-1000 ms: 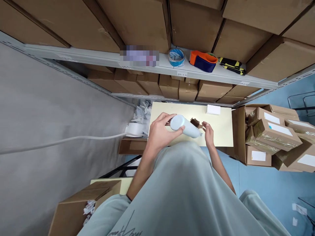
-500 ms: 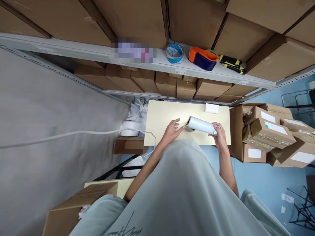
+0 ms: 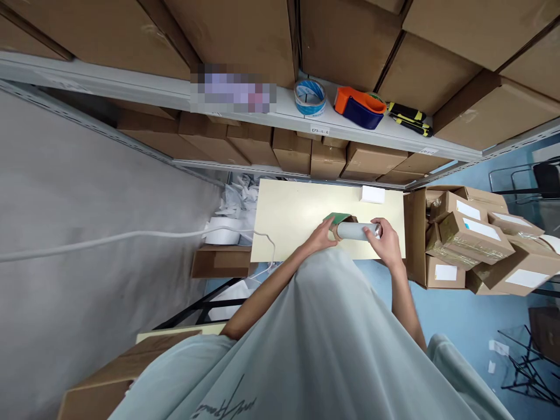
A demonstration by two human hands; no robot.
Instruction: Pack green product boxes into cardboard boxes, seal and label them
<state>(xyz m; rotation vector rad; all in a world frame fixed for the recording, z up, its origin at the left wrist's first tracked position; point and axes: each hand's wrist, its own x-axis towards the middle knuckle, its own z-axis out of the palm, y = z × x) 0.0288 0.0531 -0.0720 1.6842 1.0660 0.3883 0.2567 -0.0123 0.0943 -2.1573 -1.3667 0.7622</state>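
Observation:
A white, bottle-like cylinder (image 3: 355, 231) with a shiny silvery right end lies sideways low over the cream table (image 3: 289, 201). My right hand (image 3: 387, 242) is closed around that silvery end, thumb in front and fingers behind. At the cylinder's other end is a small green cardboard box (image 3: 338, 218) with brown inner flaps. My left hand (image 3: 321, 236) grips the box at its left side, fingers curled on it. The cylinder's left end meets the box flaps; how far it sits inside is hidden.
A small white box (image 3: 373, 194) stands at the table's back right. Overhead, a shelf holds a blue tape roll (image 3: 310, 97), an orange-and-navy tape dispenser (image 3: 360, 108) and yellow-black cutters (image 3: 411, 118). Packed cartons (image 3: 470, 233) stand right; a white cable (image 3: 131, 235) crosses from the left.
The box has turned to show its green side, and my left hand has gone from spread fingers to gripping it. The cylinder lies more level, with its silvery end now showing.

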